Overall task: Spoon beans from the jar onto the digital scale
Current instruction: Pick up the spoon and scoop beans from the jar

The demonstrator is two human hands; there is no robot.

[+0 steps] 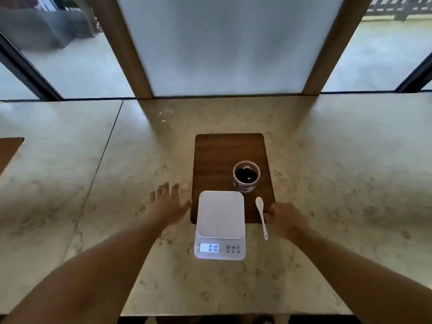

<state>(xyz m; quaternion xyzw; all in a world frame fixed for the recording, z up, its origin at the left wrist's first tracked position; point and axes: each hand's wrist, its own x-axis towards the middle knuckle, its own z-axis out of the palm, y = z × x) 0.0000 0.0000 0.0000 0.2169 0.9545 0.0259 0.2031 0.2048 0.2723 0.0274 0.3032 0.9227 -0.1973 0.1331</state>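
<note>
In the head view, the open jar (246,175) of dark beans (245,174) stands on a wooden board (217,160) near the middle of the marble surface (339,160), and the white digital scale (220,224) lies just in front of it, overhanging the board's near edge, plate bare. The left hand (167,202) lies flat beside the board's left edge, fingers (163,190) spread and holding nothing. The right hand (284,219) curls loosely just beside the white spoon (261,216); whether it touches the handle cannot be told.

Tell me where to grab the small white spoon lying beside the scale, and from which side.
Grip the small white spoon by its thin handle, the near end, coming from the right with the right hand, which is already beside it. The spoon lies flat, bowl pointing toward the open jar of dark beans, and the white digital scale crowds its left side, so probably a fingertip pinch from above.
</note>
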